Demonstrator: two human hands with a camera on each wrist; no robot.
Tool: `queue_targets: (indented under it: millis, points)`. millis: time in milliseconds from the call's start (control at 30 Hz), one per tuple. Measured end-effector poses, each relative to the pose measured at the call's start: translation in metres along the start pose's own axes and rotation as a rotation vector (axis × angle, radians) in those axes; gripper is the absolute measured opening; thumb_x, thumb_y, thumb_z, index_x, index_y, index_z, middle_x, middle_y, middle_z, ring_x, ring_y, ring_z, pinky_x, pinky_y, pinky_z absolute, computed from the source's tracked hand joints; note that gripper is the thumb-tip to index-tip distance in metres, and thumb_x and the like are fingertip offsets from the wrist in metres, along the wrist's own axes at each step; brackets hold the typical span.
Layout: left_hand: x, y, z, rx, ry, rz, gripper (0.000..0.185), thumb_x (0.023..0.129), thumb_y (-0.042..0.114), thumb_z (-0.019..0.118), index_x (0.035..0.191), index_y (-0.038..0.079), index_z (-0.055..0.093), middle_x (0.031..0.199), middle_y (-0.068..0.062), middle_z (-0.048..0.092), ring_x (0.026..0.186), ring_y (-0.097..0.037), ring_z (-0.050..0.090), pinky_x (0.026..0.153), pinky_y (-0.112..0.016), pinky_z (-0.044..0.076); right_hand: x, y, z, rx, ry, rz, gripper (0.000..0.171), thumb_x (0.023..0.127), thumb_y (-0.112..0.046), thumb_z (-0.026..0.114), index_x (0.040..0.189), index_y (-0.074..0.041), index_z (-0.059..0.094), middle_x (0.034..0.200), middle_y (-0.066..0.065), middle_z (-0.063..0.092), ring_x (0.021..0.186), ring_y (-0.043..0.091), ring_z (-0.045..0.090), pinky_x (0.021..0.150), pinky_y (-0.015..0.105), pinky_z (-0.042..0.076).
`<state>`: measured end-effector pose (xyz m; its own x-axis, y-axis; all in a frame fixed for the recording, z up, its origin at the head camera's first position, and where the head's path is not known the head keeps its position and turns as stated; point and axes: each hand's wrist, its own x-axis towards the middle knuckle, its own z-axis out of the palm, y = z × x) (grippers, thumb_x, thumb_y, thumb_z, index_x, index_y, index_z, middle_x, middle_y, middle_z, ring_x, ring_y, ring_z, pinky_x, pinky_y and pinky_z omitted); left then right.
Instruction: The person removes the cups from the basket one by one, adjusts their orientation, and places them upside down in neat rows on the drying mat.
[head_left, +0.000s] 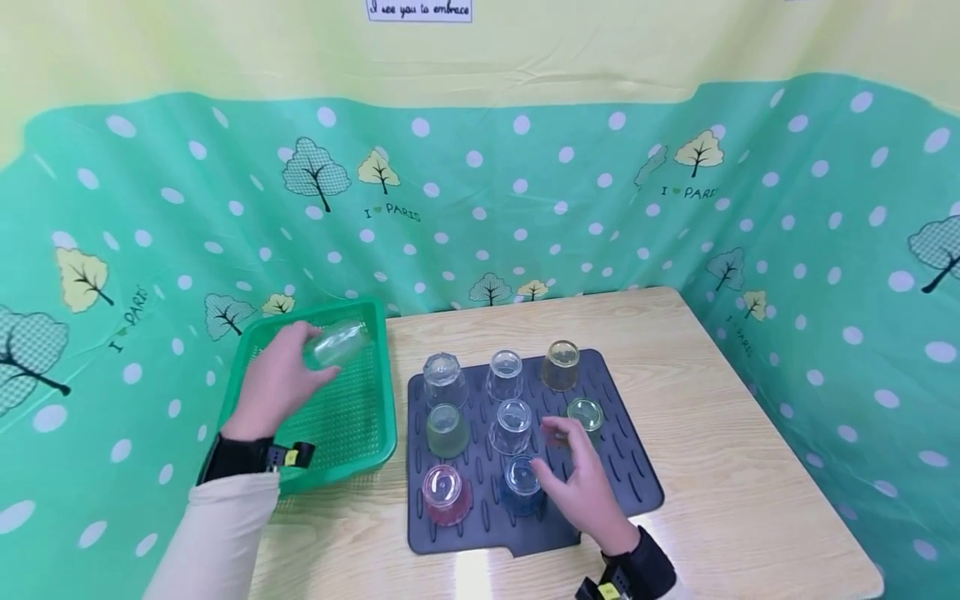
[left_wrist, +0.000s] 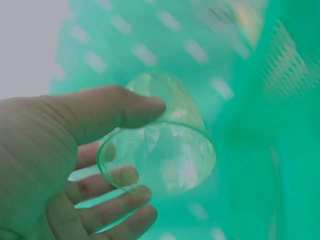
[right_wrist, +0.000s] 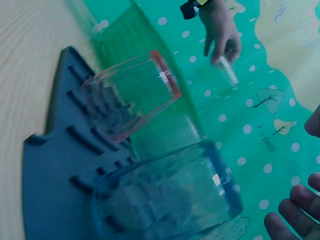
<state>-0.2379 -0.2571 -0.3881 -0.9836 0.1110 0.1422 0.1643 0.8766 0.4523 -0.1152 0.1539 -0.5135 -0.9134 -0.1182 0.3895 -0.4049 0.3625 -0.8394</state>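
Note:
My left hand [head_left: 281, 379] grips a clear glass [head_left: 339, 342] on its side over the green basket [head_left: 375, 433]; the left wrist view shows thumb and fingers [left_wrist: 125, 175] curled round the glass [left_wrist: 165, 145]. My right hand [head_left: 573, 479] hovers with relaxed fingers over the dark grey ridged mat [head_left: 630, 483], holding nothing, beside an upturned blue glass [head_left: 521, 483] and near a small amber glass [head_left: 555, 433]. Several glasses stand upside down on the mat, among them a pink one [head_left: 446, 493]. The right wrist view shows the pink glass [right_wrist: 132, 95] and blue glass [right_wrist: 170, 200] close up.
Other upturned glasses on the mat include a green one [head_left: 447, 429], clear ones [head_left: 444, 379] and a yellowish one [head_left: 562, 364]. The wooden table [head_left: 750, 500] is walled by a green dotted cloth [head_left: 525, 192] at the back and both sides.

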Motion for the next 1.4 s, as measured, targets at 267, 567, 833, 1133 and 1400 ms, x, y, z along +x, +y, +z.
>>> queue_targets:
  millis: [267, 567, 833, 1133, 1400]
  points:
    - [-0.044, 0.101, 0.014, -0.161, 0.101, 0.291, 0.064, 0.079, 0.019, 0.09, 0.134, 0.004, 0.059, 0.134, -0.012, 0.062, 0.117, -0.031, 0.062, 0.098, -0.053, 0.056, 0.022, -0.035, -0.006, 0.209, -0.029, -0.049, 0.052, 0.099, 0.007, 0.062, 0.146, 0.004, 0.041, 0.144, 0.023, 0.047, 0.134, 0.024, 0.052, 0.11, 0.036, 0.049]
    - [-0.084, 0.141, 0.059, -0.243, -0.031, 0.443, 0.064, 0.073, 0.028, 0.093, 0.128, 0.013, 0.064, 0.136, 0.001, 0.063, 0.121, -0.019, 0.062, 0.095, -0.041, 0.059, 0.026, -0.027, -0.002, 0.548, -0.17, -0.078, 0.056, 0.103, 0.004, 0.052, 0.154, 0.004, 0.028, 0.151, 0.025, 0.039, 0.137, 0.023, 0.049, 0.112, 0.035, 0.047]
    - [-0.103, 0.145, 0.09, -0.292, -0.09, 0.517, 0.062, 0.072, 0.03, 0.093, 0.124, 0.018, 0.062, 0.13, 0.005, 0.063, 0.109, -0.009, 0.061, 0.078, -0.028, 0.059, 0.014, -0.021, 0.0, 0.686, -0.24, -0.074, 0.048, 0.102, 0.003, 0.055, 0.144, 0.012, 0.036, 0.132, 0.013, 0.05, 0.114, 0.013, 0.059, 0.089, 0.029, 0.06]
    - [-0.112, 0.138, 0.113, -0.396, -0.225, 0.425, 0.061, 0.081, 0.031, 0.089, 0.132, 0.023, 0.057, 0.131, 0.013, 0.058, 0.096, -0.008, 0.06, 0.075, -0.024, 0.054, 0.0, -0.012, -0.005, 0.572, -0.217, -0.012, 0.041, 0.101, 0.007, 0.056, 0.139, 0.009, 0.043, 0.132, 0.018, 0.051, 0.116, 0.015, 0.063, 0.092, 0.035, 0.061]
    - [-0.118, 0.126, 0.128, -0.443, -0.3, 0.336, 0.067, 0.092, 0.039, 0.079, 0.149, 0.022, 0.049, 0.145, 0.01, 0.054, 0.125, -0.012, 0.057, 0.102, -0.041, 0.053, -0.01, 0.004, -0.033, 0.232, -0.103, 0.064, 0.045, 0.095, 0.002, 0.069, 0.138, -0.003, 0.054, 0.126, 0.015, 0.056, 0.108, 0.014, 0.062, 0.084, 0.032, 0.06]
